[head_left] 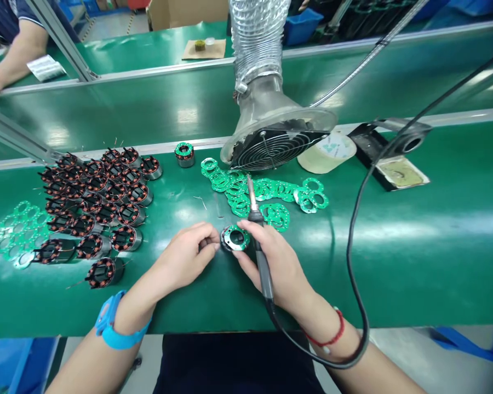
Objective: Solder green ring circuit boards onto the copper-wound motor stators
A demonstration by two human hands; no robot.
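Observation:
A motor stator (pixel 225 241) topped by a ring-shaped green circuit board (pixel 241 239) stands on the bench between my hands. My right hand (pixel 277 257) has a soldering iron (pixel 264 268) lodged across it, tip pointing away from me, while its thumb and fingertips touch the stator's right side. At the stator's left edge, my left hand (pixel 189 251) is closed in a pinch; whatever its fingertips grip is too small or hidden to make out. Loose ring boards (pixel 271 189) lie in an overlapping row just beyond the stator.
Wound stators (pixel 102 191) crowd the left, beside more ring boards (pixel 18 230). One board-topped stator (pixel 184 155) stands farther back. A fume extractor hood (pixel 279 137) hangs ahead. Right of it are a tape roll (pixel 327 152) and an iron stand (pixel 390 156). The iron's cable (pixel 351 257) loops over my right forearm.

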